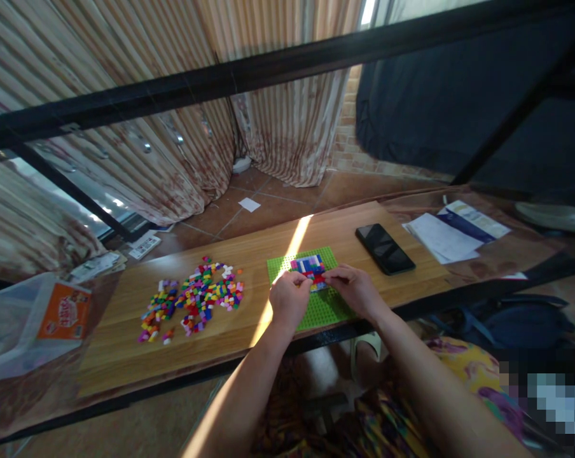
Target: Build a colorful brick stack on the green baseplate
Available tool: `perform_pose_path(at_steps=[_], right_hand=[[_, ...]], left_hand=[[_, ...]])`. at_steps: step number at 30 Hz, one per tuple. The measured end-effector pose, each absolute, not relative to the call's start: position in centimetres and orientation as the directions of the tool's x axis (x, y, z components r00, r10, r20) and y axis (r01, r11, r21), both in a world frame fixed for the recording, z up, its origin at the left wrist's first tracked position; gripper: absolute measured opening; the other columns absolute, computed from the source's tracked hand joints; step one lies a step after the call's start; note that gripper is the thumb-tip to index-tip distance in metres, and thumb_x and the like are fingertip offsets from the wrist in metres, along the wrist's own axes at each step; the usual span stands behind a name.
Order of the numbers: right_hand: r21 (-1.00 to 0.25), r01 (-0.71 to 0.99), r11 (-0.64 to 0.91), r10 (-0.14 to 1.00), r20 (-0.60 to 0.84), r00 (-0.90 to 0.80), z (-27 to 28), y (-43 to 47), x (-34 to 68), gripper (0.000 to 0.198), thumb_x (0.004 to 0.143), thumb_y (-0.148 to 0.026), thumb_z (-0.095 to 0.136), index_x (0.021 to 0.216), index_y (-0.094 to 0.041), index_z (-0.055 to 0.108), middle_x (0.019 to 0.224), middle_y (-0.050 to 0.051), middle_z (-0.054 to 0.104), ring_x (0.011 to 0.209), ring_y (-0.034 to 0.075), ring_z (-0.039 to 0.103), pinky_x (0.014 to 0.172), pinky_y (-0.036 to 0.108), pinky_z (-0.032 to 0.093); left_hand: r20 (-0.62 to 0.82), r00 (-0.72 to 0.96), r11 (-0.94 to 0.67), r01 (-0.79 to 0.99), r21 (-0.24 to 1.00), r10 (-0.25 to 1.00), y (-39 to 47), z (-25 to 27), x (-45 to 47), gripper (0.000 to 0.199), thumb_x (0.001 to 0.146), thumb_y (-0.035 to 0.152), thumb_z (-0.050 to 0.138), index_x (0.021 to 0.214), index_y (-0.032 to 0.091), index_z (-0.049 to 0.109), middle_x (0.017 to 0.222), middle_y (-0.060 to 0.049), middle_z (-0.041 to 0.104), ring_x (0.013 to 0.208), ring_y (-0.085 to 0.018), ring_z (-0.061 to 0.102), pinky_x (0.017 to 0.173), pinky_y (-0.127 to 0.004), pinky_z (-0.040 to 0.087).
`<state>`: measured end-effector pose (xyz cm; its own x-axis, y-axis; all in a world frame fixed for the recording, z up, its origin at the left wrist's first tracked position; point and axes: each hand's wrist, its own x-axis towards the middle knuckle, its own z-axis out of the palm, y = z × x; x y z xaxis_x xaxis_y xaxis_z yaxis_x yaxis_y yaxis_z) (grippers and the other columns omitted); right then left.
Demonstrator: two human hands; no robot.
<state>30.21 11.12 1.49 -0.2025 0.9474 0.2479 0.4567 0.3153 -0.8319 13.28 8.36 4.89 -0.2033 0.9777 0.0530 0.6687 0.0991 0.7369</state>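
Note:
A green studded baseplate lies on the wooden board in front of me. On it sits a block of joined toy bricks in blue, red, white and other colours. My left hand is at the near left side of these bricks, fingers pinched together; whatever they hold is too small to make out. From the right, my right hand reaches in with its thumb and fingertips close together at a red brick. Whether that brick is gripped or only touched is hidden.
Loose coloured bricks are heaped on the wooden board to the left. A black phone lies right of the baseplate, with papers beyond. A clear plastic bin stands far left. A dark metal bar crosses above.

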Motion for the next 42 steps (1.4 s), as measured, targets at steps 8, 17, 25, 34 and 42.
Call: perform_pose_path(at_steps=[8, 17, 25, 34, 42], right_hand=[[-0.866, 0.413, 0.282, 0.959, 0.238, -0.154, 1.1, 11.2, 30.1, 0.016, 0.078, -0.034, 0.063, 0.076, -0.024, 0.075, 0.08, 0.003, 0.072, 0.073, 0.017, 0.065, 0.066, 0.029, 0.049], [-0.974, 0.222, 0.041, 0.981, -0.003, -0.195, 1.1, 12.1, 30.2, 0.026, 0.068, -0.038, 0.069, 0.078, -0.015, 0.076, 0.071, 0.005, 0.072, 0.06, 0.015, 0.059, 0.055, 0.027, 0.045], [-0.983, 0.171, 0.072, 0.982, 0.04, -0.184, 1.0, 11.6, 29.9, 0.031, 0.067, -0.043, 0.07, 0.081, -0.015, 0.075, 0.073, 0.004, 0.071, 0.062, 0.014, 0.059, 0.058, 0.027, 0.047], [-0.997, 0.066, -0.037, 0.999, -0.038, -0.013, 1.1, 11.2, 30.9, 0.043, 0.072, -0.054, 0.063, 0.083, -0.013, 0.071, 0.064, 0.002, 0.063, 0.054, 0.012, 0.054, 0.051, 0.025, 0.045], [-0.935, 0.353, -0.045, 0.998, -0.057, -0.024, 1.3, 11.5, 30.2, 0.047, 0.078, -0.059, 0.056, 0.081, -0.015, 0.071, 0.066, 0.006, 0.067, 0.058, 0.016, 0.058, 0.052, 0.026, 0.042]], left_hand=[[0.065, -0.201, 0.096, 0.696, 0.711, 0.977, 8.3, 4.9, 13.2, 0.014, 0.077, 0.027, 0.061, 0.07, 0.023, 0.072, 0.077, -0.002, 0.069, 0.076, -0.017, 0.061, 0.07, -0.028, 0.043], [0.045, -0.204, 0.118, 0.715, 0.689, 0.978, 8.6, 5.3, 13.3, 0.013, 0.074, 0.027, 0.063, 0.067, 0.023, 0.072, 0.072, -0.002, 0.069, 0.072, -0.018, 0.062, 0.065, -0.028, 0.042], [0.018, -0.203, 0.127, 0.678, 0.724, 0.979, 8.7, 5.2, 13.1, 0.011, 0.072, 0.026, 0.064, 0.067, 0.022, 0.072, 0.069, -0.001, 0.069, 0.072, -0.017, 0.061, 0.067, -0.027, 0.043], [0.142, -0.121, -0.016, 0.705, 0.709, 0.982, 7.5, 4.8, 12.8, 0.02, 0.083, 0.021, 0.053, 0.092, 0.018, 0.07, 0.092, -0.006, 0.069, 0.087, -0.018, 0.063, 0.079, -0.03, 0.048], [0.249, 0.048, -0.164, 0.868, 0.468, 0.967, 4.5, 3.1, 14.6, 0.044, 0.087, 0.023, 0.053, 0.131, 0.021, 0.051, 0.119, -0.011, 0.054, 0.112, -0.025, 0.053, 0.097, -0.039, 0.046]])
